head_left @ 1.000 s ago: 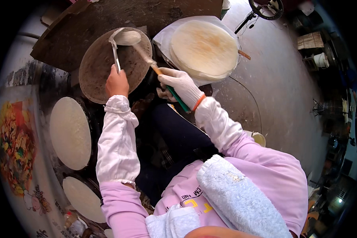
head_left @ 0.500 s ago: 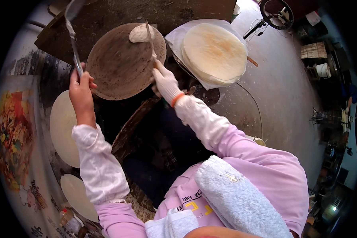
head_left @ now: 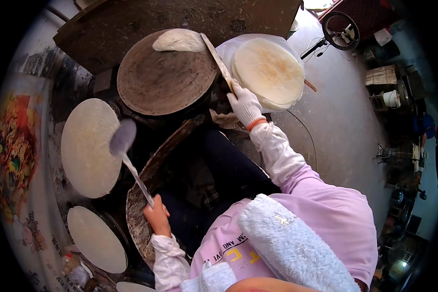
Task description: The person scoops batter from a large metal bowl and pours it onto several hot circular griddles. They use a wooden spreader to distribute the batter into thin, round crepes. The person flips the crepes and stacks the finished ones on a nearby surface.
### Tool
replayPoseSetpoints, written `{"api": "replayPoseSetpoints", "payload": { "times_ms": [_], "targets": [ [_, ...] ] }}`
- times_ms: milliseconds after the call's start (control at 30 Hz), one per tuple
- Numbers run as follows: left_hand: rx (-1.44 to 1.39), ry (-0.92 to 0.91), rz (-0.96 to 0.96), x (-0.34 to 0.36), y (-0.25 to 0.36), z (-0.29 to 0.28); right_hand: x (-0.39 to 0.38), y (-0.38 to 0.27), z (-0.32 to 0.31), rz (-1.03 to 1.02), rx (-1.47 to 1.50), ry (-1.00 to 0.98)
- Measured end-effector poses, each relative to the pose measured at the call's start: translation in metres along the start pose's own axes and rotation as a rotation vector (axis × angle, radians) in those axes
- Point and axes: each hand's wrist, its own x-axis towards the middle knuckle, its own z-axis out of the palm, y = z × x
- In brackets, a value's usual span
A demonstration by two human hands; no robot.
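My left hand (head_left: 156,214) grips a metal ladle (head_left: 122,137), held low, its bowl over the right edge of a pale round sheet (head_left: 85,148) on the left griddle. My gloved right hand (head_left: 244,104) grips a long flat spreader (head_left: 218,58), whose tip touches a mound of pale batter (head_left: 177,41) at the back of the brown round griddle (head_left: 160,85). Right of that griddle a stack of thin round flatbreads (head_left: 270,72) rests on a white sheet. Another pale round sheet (head_left: 95,238) lies on a griddle at lower left.
A brown board (head_left: 180,14) stands behind the griddles. A curved, crusted edge (head_left: 140,204) runs beside my legs. A printed banner (head_left: 19,170) is at far left. A cable (head_left: 314,146) lies on the floor at right, near a black ring on a stand (head_left: 340,29) and assorted clutter.
My left hand has swung down and toward me with the ladle, away from the brown griddle. My right hand has moved right with the spreader. The batter now lies stretched along the back rim.
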Motion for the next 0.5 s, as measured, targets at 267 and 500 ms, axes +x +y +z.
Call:
{"api": "replayPoseSetpoints", "payload": {
  "times_ms": [267, 500],
  "targets": [
    [0.632, 0.256, 0.318, -0.03, -0.149, -0.041, 0.023, -0.103, 0.026, 0.014, 0.353, -0.132],
    [0.468, 0.317, 0.402, -0.036, -0.166, -0.033, 0.063, -0.069, 0.043, -0.118, 0.394, 0.014]
  ]
}}
